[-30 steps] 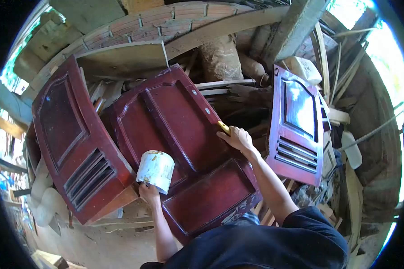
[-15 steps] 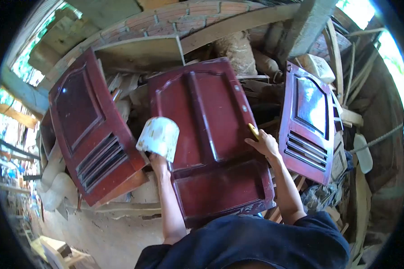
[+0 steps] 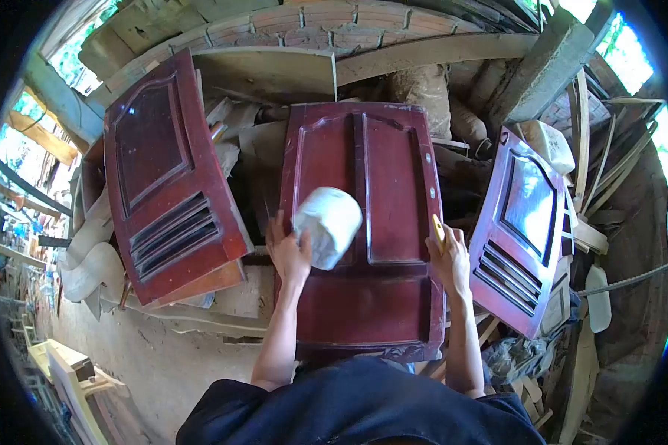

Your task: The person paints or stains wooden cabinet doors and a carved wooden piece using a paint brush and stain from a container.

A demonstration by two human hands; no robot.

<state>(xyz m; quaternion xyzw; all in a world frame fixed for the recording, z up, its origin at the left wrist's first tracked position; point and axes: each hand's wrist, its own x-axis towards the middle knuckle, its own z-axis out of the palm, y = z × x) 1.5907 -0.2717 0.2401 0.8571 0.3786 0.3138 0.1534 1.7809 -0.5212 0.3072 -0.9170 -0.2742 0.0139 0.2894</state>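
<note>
Three dark red doors stand here; the middle door (image 3: 397, 189) has two pale ovals (image 3: 430, 175) near its right edge. At its left edge, the left hand (image 3: 291, 256) has spread fingers beside one white pot (image 3: 335, 222); I can't tell whether they grip it. The right hand's (image 3: 451, 261) fingers grip one yellow handle (image 3: 439, 228) at the door's right edge.

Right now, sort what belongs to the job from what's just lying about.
Likely the job:
white pot
yellow-handled tool
middle red panel
possibly both slatted panels

Seemingly lying about:
pale plastic container
crumpled plastic sheeting
bulky sack
</note>
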